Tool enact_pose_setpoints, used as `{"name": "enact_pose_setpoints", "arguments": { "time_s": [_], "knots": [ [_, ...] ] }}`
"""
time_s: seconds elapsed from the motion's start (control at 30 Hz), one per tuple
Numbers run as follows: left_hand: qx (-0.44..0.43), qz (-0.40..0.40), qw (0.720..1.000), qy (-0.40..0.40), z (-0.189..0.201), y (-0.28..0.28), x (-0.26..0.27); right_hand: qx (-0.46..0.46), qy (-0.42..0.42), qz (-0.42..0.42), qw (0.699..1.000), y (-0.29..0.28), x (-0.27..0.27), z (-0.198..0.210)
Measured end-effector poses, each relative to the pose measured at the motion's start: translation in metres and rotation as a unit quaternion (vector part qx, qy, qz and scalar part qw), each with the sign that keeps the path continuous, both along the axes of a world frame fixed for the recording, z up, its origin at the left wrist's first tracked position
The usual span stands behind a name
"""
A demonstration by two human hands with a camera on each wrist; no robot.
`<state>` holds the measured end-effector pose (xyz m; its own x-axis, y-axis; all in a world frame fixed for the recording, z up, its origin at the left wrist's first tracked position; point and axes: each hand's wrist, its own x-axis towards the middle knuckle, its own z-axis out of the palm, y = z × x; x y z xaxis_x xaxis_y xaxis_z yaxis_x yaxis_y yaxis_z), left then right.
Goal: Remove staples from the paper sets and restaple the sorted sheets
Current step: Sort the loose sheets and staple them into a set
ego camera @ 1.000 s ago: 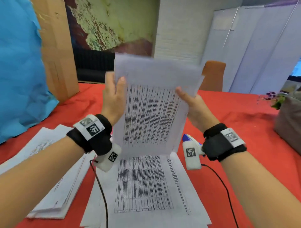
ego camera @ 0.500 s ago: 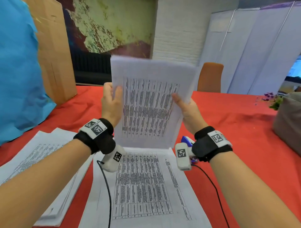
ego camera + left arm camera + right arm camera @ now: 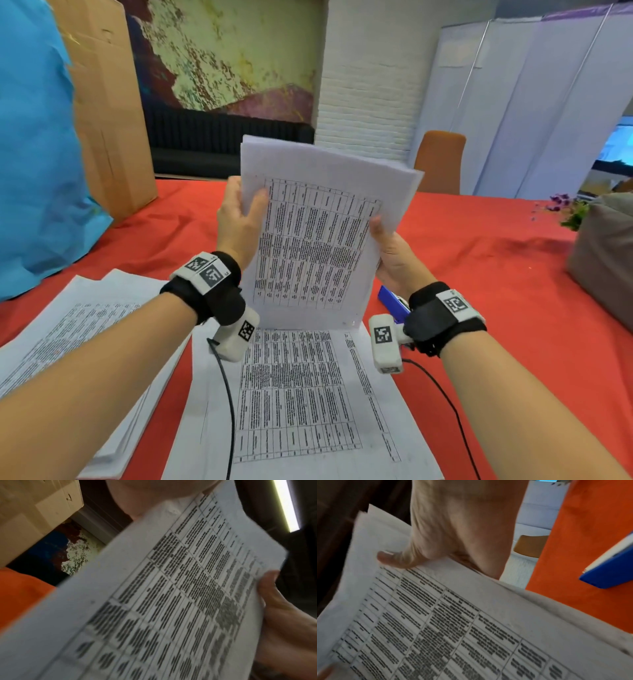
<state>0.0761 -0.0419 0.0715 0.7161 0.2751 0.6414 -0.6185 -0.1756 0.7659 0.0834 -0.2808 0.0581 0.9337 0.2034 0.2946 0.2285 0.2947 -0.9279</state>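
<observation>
A set of printed sheets (image 3: 315, 240) stands upright, its lower edge resting on the papers on the table. My left hand (image 3: 239, 219) grips its left edge, thumb on the front. At the right edge my right hand (image 3: 390, 253) grips it, thumb (image 3: 392, 558) pressed on the printed face. The same table print fills the left wrist view (image 3: 171, 601) and the right wrist view (image 3: 453, 628). A blue stapler (image 3: 394, 305) lies on the red cloth just behind my right wrist, also seen as a blue stapler (image 3: 611, 572) in the right wrist view.
A printed sheet (image 3: 298, 404) lies flat under the held set. Another paper stack (image 3: 68, 335) sits at the left. On the red table (image 3: 496, 257) stand a cardboard box (image 3: 109, 113) and blue wrap (image 3: 34, 154) far left, a grey bag (image 3: 606, 260) far right.
The held set has come down a little and tilted, its top leaning right. Both hands stay on its edges.
</observation>
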Motion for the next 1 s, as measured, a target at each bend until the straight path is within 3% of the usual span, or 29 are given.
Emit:
{"name": "enact_pose_setpoints", "arguments": {
  "time_s": [0.1,0.27,0.5,0.6,0.73,0.83,0.9,1.0],
  "knots": [
    [-0.007,0.048,0.999,0.009,0.001,0.004,0.002,0.049,-0.019,-0.013,0.999,0.000,0.003,0.003],
    [0.037,0.016,0.999,0.007,-0.012,0.002,0.001,0.060,-0.033,-0.016,0.998,0.008,0.008,0.000],
    [-0.048,0.074,0.994,-0.069,0.012,0.002,-0.001,0.079,-0.055,-0.034,0.995,0.014,0.020,0.021],
    [-0.036,0.085,0.995,-0.033,0.004,0.007,-0.001,0.023,-0.023,-0.104,0.994,0.007,0.028,0.014],
    [0.031,0.102,0.994,0.031,-0.019,0.004,-0.002,-0.051,0.014,-0.121,0.991,0.011,0.032,-0.017],
    [0.077,0.116,0.990,-0.038,-0.009,-0.009,-0.008,-0.068,-0.035,-0.140,0.987,0.025,0.026,-0.011],
    [0.091,0.142,0.981,-0.100,0.009,-0.015,-0.010,-0.030,-0.057,-0.168,0.984,0.029,0.023,0.009],
    [0.075,0.141,0.981,-0.113,0.030,-0.016,-0.008,-0.005,-0.089,-0.178,0.980,0.026,0.026,0.033]
  ]
}}
